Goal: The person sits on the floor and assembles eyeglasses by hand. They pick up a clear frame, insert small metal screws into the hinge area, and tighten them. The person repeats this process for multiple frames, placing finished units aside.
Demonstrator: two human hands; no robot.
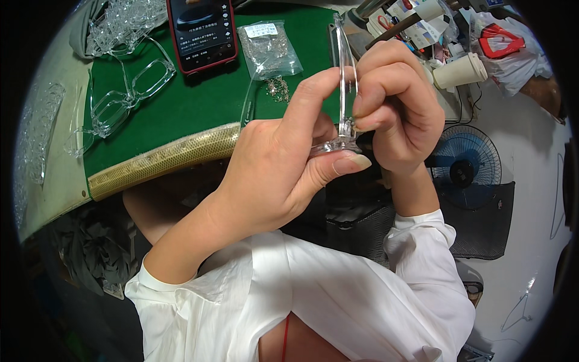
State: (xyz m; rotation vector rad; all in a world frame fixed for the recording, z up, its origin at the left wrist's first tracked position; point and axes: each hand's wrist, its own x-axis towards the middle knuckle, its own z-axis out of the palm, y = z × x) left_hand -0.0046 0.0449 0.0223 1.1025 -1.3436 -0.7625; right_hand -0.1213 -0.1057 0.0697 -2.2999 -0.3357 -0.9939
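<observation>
My left hand (274,160) is closed around a clear plastic eyeglass frame (345,78), its thumb and fingers gripping the front near the hinge. One temple arm of that frame stands up between my two hands. At the hinge corner my right hand (398,102) pinches with thumb and forefinger; a tiny dark metal piece shows by its fingertips, too small to name. Behind the hands lies a plastic bag (268,48) of small metal parts, with a loose pile of tiny metal parts (278,89) beside it on the green mat (199,96).
More clear eyeglass frames (129,90) lie at the left, with a heap of them (126,27) behind. A red-cased phone (202,36) stands at the back. A gold strip (169,158) edges the table. To the right are a paper cup (460,70) and a blue fan (465,166).
</observation>
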